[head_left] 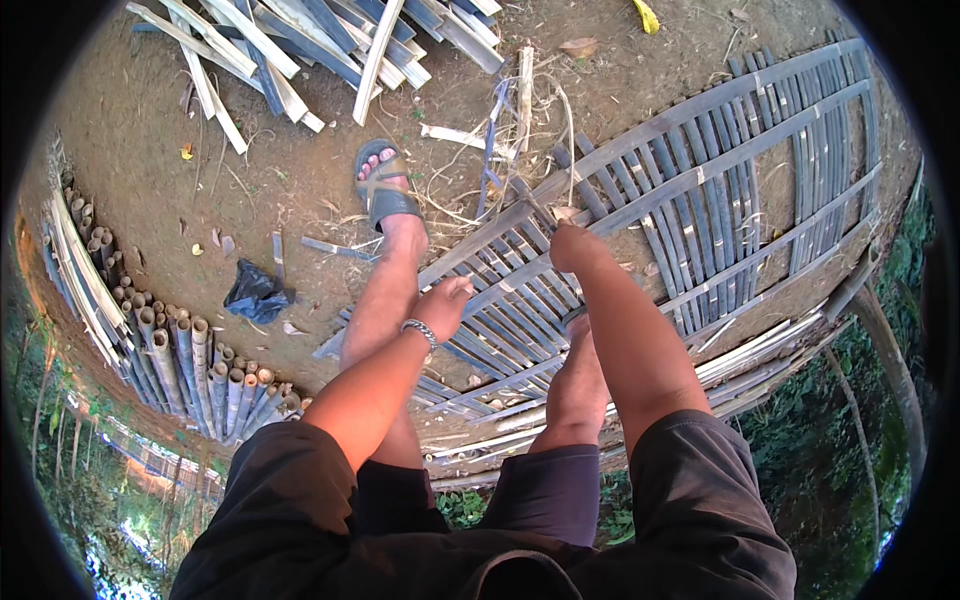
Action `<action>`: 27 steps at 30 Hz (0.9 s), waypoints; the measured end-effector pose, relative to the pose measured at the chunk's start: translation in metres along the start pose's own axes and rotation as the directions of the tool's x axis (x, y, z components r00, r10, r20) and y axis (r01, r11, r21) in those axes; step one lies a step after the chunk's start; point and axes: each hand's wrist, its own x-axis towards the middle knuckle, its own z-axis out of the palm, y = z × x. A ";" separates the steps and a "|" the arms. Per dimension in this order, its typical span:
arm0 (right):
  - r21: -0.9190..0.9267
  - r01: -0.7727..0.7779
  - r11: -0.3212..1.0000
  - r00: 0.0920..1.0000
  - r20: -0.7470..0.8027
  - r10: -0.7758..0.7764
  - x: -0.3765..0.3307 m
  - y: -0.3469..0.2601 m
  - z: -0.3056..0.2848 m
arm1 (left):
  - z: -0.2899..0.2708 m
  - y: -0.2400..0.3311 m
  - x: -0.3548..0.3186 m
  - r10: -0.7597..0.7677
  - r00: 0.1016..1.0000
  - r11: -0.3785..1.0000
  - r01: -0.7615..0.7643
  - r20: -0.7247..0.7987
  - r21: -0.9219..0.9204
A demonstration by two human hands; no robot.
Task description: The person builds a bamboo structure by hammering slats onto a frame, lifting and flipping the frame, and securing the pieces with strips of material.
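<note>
A lattice panel of dark bamboo slats point(655, 212) lies on the ground under and in front of me. Over its left part is my left hand point(442, 305), fingers curled together with the tips toward the right; whether something small is in them is hidden. My right hand point(570, 248) is closed above the panel's middle. A dark narrow stick-like thing point(541, 213) juts from it toward the upper left; its kind I cannot make out. On my left wrist sits a chain bracelet point(420, 333). My sandalled foot point(388, 190) stands beyond the panel's left end.
Split bamboo strips point(330, 45) are heaped at the far left. Cut bamboo poles point(190, 360) lie stacked at the left, near a black plastic bag point(258, 292). A purple strap point(490, 140) and loose fibres lie beyond the panel. Long poles point(770, 350) and greenery border the near right side.
</note>
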 end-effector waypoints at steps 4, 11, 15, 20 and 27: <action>-0.017 0.066 0.998 0.996 0.058 -0.065 0.025 0.024 0.032 | -0.004 0.008 -0.005 -0.040 0.999 0.999 0.039 0.032 0.020; 0.128 0.012 0.992 0.998 -0.070 -0.003 0.031 0.074 0.046 | -0.008 0.009 -0.003 -0.036 0.999 0.999 0.036 0.018 -0.014; 0.039 0.086 0.996 0.996 -0.038 -0.084 0.013 0.066 0.021 | -0.003 -0.002 0.001 -0.004 1.000 1.000 0.005 0.008 -0.029; 0.093 0.059 0.994 0.998 -0.013 -0.058 0.013 0.073 0.024 | -0.002 0.004 0.001 -0.009 1.000 1.000 0.009 0.025 0.000; 0.291 -0.065 0.955 0.998 -0.003 0.068 -0.004 0.063 0.012 | -0.006 0.006 0.000 -0.040 0.999 0.999 0.040 0.014 -0.012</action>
